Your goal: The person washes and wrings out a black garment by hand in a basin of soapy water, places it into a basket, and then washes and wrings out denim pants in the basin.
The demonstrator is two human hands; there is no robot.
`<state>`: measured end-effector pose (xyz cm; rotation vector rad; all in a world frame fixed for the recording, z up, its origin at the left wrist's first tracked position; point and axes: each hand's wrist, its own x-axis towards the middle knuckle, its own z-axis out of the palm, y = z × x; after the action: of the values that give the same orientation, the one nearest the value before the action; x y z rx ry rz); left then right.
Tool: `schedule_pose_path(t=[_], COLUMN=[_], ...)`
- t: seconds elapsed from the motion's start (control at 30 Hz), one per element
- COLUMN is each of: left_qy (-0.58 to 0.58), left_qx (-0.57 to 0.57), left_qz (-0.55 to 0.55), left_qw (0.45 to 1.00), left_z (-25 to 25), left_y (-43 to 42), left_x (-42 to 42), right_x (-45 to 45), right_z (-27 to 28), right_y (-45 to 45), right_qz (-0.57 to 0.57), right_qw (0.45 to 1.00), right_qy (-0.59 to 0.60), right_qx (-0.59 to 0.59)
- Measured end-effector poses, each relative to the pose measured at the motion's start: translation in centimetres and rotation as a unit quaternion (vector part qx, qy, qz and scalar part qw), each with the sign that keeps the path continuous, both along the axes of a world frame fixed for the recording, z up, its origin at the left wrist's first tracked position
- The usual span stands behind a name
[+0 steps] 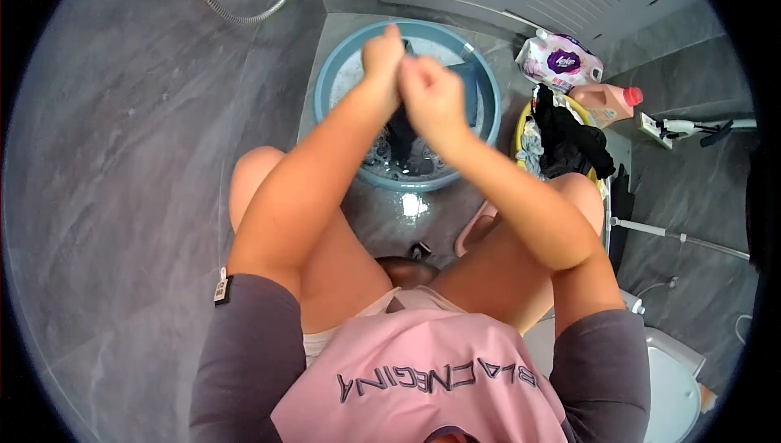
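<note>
A round blue basin (325, 101) of sudsy water stands on the floor between my knees. Above it, my left hand (382, 59) and my right hand (432, 100) are close together, both closed around a dark wet cloth (400, 135). The cloth hangs down from my hands into the suds, and its exact kind cannot be made out. My fingers are slightly blurred and partly hide the cloth. A flat blue panel, perhaps a washboard (467, 89), leans inside the basin's right side.
Right of the basin is a yellow basket (521, 130) heaped with black clothes (561, 134). Behind it are a pink detergent jug (606, 103) and a white-and-purple pack (561, 61). A metal shower hose (244, 16) hangs upper left; a toilet (675, 386) is lower right.
</note>
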<state>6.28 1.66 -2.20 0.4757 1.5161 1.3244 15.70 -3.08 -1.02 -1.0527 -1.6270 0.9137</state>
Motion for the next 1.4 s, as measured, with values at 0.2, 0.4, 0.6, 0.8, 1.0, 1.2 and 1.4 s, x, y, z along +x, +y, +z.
schedule_pose_path(t=[0.2, 0.4, 0.6, 0.8, 1.0, 1.2, 1.4], left_qy=[-0.026, -0.011, -0.14, -0.088, -0.136, 0.027, 0.007], left_qx=[0.002, 0.01, 0.021, -0.026, -0.004, 0.008, 0.02], left_qz=[-0.02, -0.005, 0.019, -0.056, 0.021, -0.122, -0.023], left_qw=[0.999, 1.0, 0.99, 0.994, 0.99, 0.992, 1.0], left_z=[-1.9, 0.1, -1.7, -2.7, -1.7, -0.9, 0.6], left_y=[-1.4, -1.3, -0.7, -1.9, -0.1, -2.2, -0.9], left_x=[3.5, 1.8, 1.5, 5.1, 0.6, 3.8, 2.3], right_x=[2.1, 0.9, 1.0, 3.5, 0.6, 3.9, 2.6], right_z=[-2.8, -2.1, -1.9, -3.6, -0.5, -3.8, -2.8], right_y=[5.4, 3.3, 1.8, 7.6, 0.5, 7.4, 7.7], right_qz=[-0.081, -0.078, -0.032, -0.101, -0.028, -0.082, -0.043], right_qw=[0.996, 0.996, 0.999, 0.99, 0.997, 0.988, 0.977], right_qy=[-0.002, 0.032, -0.003, 0.022, -0.063, -0.127, 0.039], right_qx=[-0.019, -0.027, 0.019, -0.096, 0.022, -0.022, -0.207])
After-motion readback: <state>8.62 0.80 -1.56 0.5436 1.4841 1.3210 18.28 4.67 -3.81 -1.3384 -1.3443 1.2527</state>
